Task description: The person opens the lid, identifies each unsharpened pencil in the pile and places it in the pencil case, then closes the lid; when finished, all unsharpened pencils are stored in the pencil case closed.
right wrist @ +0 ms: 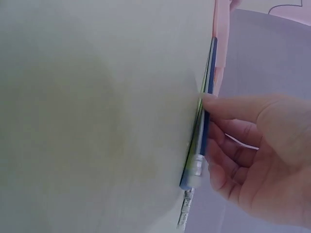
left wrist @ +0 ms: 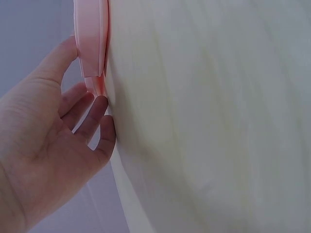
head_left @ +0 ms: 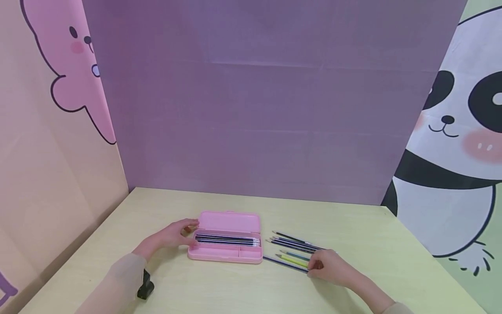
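An open pink pencil case (head_left: 215,252) lies on the table with its lid (head_left: 229,222) folded back. Several dark striped pencils (head_left: 225,240) lie in its long compartment. At the left end my left hand (head_left: 170,235) holds the case, thumb on the tray and fingers bent near the lid. To the right of the case, my right hand (head_left: 333,267) pinches a dark blue striped pencil (right wrist: 206,133) near its eraser end. A yellow-green pencil (head_left: 292,260) and a teal pencil (head_left: 296,255) lie beside that hand, their right ends partly hidden.
More dark pencils (head_left: 294,244) lie loosely bunched beyond the right hand. A small black object (head_left: 145,288) shows at the left wrist. The light wooden table (head_left: 235,288) ends at a purple backdrop (head_left: 255,131), with cartoon-printed panels on both sides.
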Demonstrator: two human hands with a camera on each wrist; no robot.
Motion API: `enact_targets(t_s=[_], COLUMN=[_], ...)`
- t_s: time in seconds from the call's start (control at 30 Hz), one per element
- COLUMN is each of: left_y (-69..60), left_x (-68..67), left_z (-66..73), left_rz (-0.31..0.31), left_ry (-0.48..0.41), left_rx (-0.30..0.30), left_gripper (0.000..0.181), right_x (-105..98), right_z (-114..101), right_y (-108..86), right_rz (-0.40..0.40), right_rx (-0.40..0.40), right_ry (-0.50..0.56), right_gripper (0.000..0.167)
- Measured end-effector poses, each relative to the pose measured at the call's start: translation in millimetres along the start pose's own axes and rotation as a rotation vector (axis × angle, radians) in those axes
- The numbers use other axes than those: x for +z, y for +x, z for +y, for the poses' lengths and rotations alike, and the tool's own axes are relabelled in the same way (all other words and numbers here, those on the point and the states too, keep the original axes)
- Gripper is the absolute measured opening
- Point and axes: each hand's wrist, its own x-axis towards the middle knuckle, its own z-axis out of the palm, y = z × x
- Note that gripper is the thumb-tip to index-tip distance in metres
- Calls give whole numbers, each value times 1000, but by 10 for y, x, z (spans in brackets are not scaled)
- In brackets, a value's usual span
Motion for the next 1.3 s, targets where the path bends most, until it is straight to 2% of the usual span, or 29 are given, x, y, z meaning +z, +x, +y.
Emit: enact_targets(t_s=[0.3, 0.47, 0.67, 0.97, 1.17, 1.3], left_y=[2, -1, -9, 4, 7, -2], left_x=[-23, -22, -28, -17, -12, -9], left_z=[-24, -6, 14, -17, -16, -6], left_rz=[-12, -12, -15, -15, -10, -9], left_ry=[-8, -10, -16, -12, -4, -5], left_rx=[69, 70, 64, 64, 51, 55], left_gripper=[73, 73, 74, 73, 72, 72], right_x=[-69, -109, -134, -151, -132, -128], right_z=[-35, -46, -10, -31, -65, -102], right_y=[-19, -46, -53, 26, 101, 170], right_rz=[56, 106, 125, 202, 222, 208], right_rx=[-7, -29, -18, -18, -27, -28], right_ry=[-2, 10, 34, 42, 61, 77], right_gripper=[6, 5, 7, 5, 4, 6])
